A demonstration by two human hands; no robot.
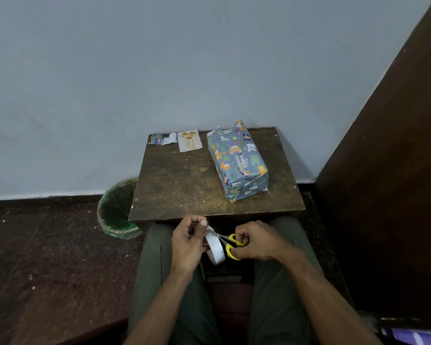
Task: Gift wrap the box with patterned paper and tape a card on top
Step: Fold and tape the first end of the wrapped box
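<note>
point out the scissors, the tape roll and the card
scissors (235, 246), head view, on the yellow handle loops in the right hand
tape roll (215, 247), head view, on its white outer band by the left hand
card (190, 140), head view, on the middle of its face, lying on the table

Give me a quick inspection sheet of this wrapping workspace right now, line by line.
Surface: small worn brown table.
Job's things: wrapped box on the table, far end unfolded; card lying beside it, not attached.
Clutter: paper scraps at the far left corner.
Grippers: left hand holds tape roll; right hand grips yellow scissors.
Cables: nothing seen.
Surroundings: green-lined bin left of the table, grey wall behind.
</note>
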